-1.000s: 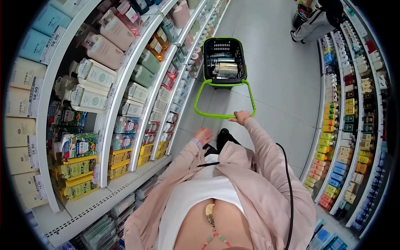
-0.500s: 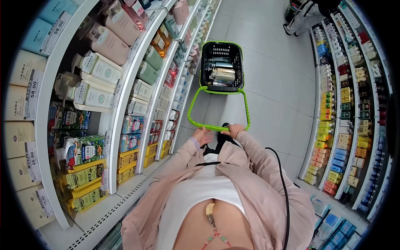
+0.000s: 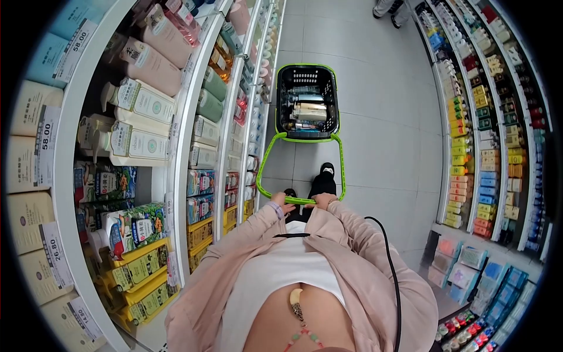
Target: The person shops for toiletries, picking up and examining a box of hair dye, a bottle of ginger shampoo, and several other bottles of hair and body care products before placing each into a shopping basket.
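The basket [image 3: 308, 135] lies upper middle, longest up and down, above its handle [image 3: 300, 200], which the right grip [image 3: 324, 200] wraps; the left grip [image 3: 280, 202] is about as near, but I can't tell if it's closed.

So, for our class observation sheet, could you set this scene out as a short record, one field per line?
Setting: shop aisle with a grey tiled floor
Left hand: at the green handle; grip not clear
Right hand: closed on the green handle
Basket: black with a green rim, ahead of the person
Contents: several packaged items; labels too small to read
Left side: white shelves with bottles, packs and price labels
Right side: more stocked shelves
Other people: someone's legs at the top edge
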